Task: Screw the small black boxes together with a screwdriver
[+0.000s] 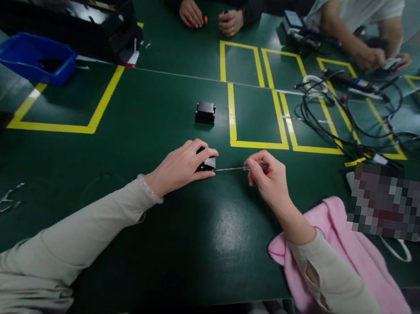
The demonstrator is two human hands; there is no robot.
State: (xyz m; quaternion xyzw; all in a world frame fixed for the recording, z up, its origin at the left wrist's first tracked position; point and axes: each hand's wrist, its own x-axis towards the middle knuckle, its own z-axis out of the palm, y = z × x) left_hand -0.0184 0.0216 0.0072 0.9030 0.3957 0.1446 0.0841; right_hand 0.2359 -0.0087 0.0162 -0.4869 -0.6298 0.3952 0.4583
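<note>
My left hand (181,167) is closed around a small black part (209,164) on the green table, fingers over its top and thumb along the near side. Much of that part is hidden under the fingers. In my right hand (268,181) is a thin screwdriver (230,169), its handle mostly covered by the fingers. The shaft points left, and its tip meets the right end of the black part or lies very close to it. Beyond my hands, a similar black block (205,112) stands alone on the table.
A blue scoop-shaped bin (36,57) and a long black tray (122,28) stand at the left. Several small metal pieces (8,200) lie nearer. Right are tangled black cables (381,127) and a pink cloth (344,245). Two people's hands (230,22) (373,58) work across the table.
</note>
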